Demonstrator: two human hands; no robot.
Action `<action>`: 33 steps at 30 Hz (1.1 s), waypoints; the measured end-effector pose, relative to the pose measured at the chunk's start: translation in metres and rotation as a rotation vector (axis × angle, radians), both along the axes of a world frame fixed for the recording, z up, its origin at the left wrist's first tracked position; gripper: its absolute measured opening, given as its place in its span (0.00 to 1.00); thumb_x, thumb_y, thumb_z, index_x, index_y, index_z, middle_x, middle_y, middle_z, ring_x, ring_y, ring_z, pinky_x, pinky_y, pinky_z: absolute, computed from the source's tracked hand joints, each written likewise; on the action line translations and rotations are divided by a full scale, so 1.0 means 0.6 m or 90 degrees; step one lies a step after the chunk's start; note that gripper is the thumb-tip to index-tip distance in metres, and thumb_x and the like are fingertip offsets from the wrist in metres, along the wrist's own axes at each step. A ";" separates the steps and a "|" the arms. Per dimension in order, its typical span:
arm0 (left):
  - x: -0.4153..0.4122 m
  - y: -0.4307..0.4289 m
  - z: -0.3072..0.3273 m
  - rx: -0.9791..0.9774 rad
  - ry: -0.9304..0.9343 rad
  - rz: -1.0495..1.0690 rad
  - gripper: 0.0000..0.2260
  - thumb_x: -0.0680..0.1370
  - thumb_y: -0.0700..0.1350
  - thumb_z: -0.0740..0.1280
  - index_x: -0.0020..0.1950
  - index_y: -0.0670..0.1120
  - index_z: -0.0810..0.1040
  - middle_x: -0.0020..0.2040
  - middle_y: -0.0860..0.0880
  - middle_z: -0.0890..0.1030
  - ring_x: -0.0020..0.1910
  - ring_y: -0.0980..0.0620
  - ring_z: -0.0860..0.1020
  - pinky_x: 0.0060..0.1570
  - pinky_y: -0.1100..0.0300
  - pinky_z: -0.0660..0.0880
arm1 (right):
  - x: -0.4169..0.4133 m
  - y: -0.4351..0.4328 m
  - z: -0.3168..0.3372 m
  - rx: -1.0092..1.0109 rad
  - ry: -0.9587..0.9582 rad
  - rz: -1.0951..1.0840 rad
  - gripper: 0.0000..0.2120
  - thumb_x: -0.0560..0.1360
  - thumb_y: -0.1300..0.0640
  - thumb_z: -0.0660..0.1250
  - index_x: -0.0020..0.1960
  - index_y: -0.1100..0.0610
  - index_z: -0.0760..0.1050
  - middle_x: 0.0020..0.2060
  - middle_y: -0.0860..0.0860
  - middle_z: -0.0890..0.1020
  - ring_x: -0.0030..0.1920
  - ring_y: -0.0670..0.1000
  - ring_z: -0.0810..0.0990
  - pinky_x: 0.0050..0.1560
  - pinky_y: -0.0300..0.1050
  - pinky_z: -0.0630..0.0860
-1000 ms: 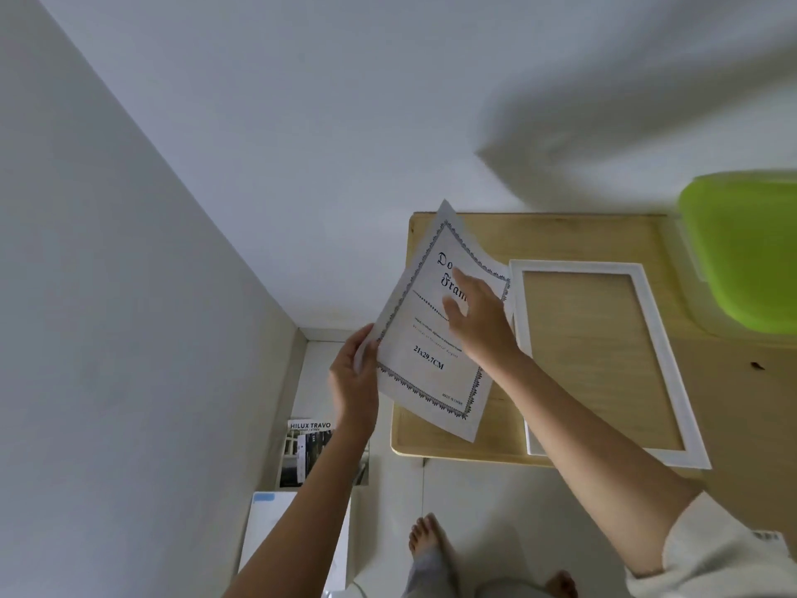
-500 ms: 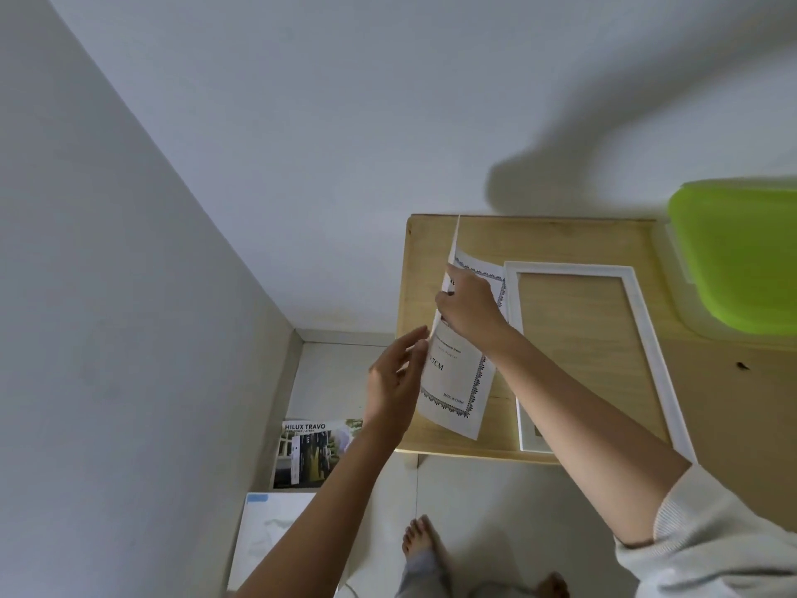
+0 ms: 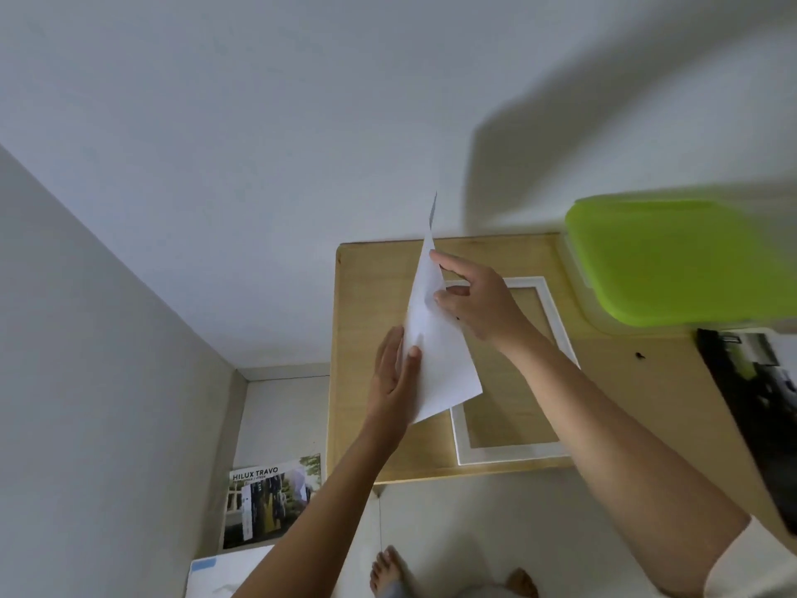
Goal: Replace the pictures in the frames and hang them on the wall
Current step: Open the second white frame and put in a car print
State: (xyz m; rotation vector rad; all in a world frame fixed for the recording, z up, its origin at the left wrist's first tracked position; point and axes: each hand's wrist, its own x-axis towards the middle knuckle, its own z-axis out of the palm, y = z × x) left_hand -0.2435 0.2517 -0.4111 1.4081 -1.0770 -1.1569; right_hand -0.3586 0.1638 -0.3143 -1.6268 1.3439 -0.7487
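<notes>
— Over the white frame's (image 3: 509,453) left rail, the paper sheet (image 3: 435,364) is held up off the table (image 3: 358,338), blank back to the camera.
— Who holds it?
— Both hands. The left hand (image 3: 394,381) pinches its lower edge, thumb on top. The right hand's (image 3: 478,302) fingers (image 3: 453,265) curl on the upper edge.
— Progress?
— Early, I'd judge: the frame lies without a picture. Fitting, closing and hanging remain.
— Changed?
— Half a second ago its print showed; now it's turned over.

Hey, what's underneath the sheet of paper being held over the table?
Below the paper lie the wooden table and the white frame. The sheet covers the frame's upper left corner and part of its left side, so anything lying there cannot be seen.
</notes>
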 end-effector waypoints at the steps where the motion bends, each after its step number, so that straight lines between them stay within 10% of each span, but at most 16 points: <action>1: -0.014 -0.006 0.003 -0.001 -0.004 -0.013 0.28 0.75 0.60 0.56 0.73 0.52 0.61 0.69 0.57 0.64 0.63 0.69 0.66 0.56 0.76 0.66 | -0.021 -0.002 0.000 0.006 -0.017 -0.019 0.27 0.72 0.66 0.61 0.68 0.49 0.69 0.63 0.49 0.77 0.45 0.55 0.82 0.48 0.48 0.78; 5: -0.074 -0.025 -0.006 -0.017 -0.118 -0.077 0.28 0.77 0.61 0.57 0.74 0.55 0.58 0.75 0.57 0.59 0.73 0.59 0.58 0.71 0.57 0.57 | -0.117 -0.006 -0.020 0.045 -0.092 -0.107 0.26 0.73 0.70 0.61 0.67 0.52 0.70 0.58 0.48 0.79 0.36 0.40 0.80 0.38 0.34 0.75; 9: -0.134 -0.028 -0.044 -0.022 -0.366 -0.177 0.27 0.78 0.61 0.54 0.76 0.54 0.54 0.77 0.54 0.53 0.75 0.54 0.53 0.72 0.49 0.56 | -0.228 0.012 -0.072 0.126 -0.010 -0.161 0.28 0.72 0.70 0.61 0.68 0.51 0.69 0.61 0.50 0.78 0.42 0.51 0.77 0.44 0.44 0.73; 12: -0.160 -0.027 -0.082 0.036 -0.523 -0.256 0.27 0.80 0.58 0.52 0.77 0.52 0.50 0.78 0.50 0.45 0.76 0.51 0.45 0.73 0.50 0.49 | -0.290 0.027 -0.116 0.184 0.058 -0.168 0.28 0.71 0.71 0.61 0.69 0.56 0.68 0.65 0.51 0.74 0.57 0.47 0.75 0.54 0.39 0.72; 16: -0.173 -0.025 -0.112 0.067 -0.642 -0.285 0.27 0.81 0.59 0.48 0.77 0.49 0.46 0.77 0.48 0.41 0.75 0.50 0.38 0.72 0.54 0.38 | -0.331 0.032 -0.155 0.237 0.075 -0.153 0.27 0.72 0.72 0.60 0.69 0.57 0.68 0.61 0.50 0.75 0.52 0.44 0.74 0.39 0.25 0.72; 20: -0.191 -0.014 -0.134 0.092 -0.731 -0.307 0.38 0.71 0.66 0.28 0.77 0.48 0.43 0.75 0.48 0.36 0.74 0.49 0.35 0.70 0.56 0.33 | -0.340 0.016 -0.184 0.200 0.101 -0.145 0.23 0.70 0.72 0.58 0.61 0.58 0.75 0.58 0.55 0.80 0.60 0.54 0.77 0.59 0.47 0.74; 25: -0.210 -0.017 -0.138 0.148 -0.771 -0.213 0.29 0.80 0.58 0.41 0.71 0.44 0.67 0.71 0.41 0.68 0.70 0.42 0.66 0.70 0.50 0.58 | -0.333 -0.006 -0.211 0.116 0.242 -0.042 0.22 0.75 0.67 0.59 0.69 0.60 0.66 0.70 0.55 0.66 0.69 0.53 0.65 0.68 0.38 0.59; 33: -0.197 -0.019 -0.162 0.122 -0.794 -0.170 0.29 0.80 0.61 0.44 0.74 0.45 0.61 0.74 0.40 0.62 0.73 0.45 0.55 0.70 0.53 0.49 | -0.296 0.000 -0.261 -0.037 0.428 0.145 0.23 0.80 0.57 0.55 0.74 0.58 0.57 0.76 0.57 0.51 0.76 0.52 0.49 0.72 0.40 0.50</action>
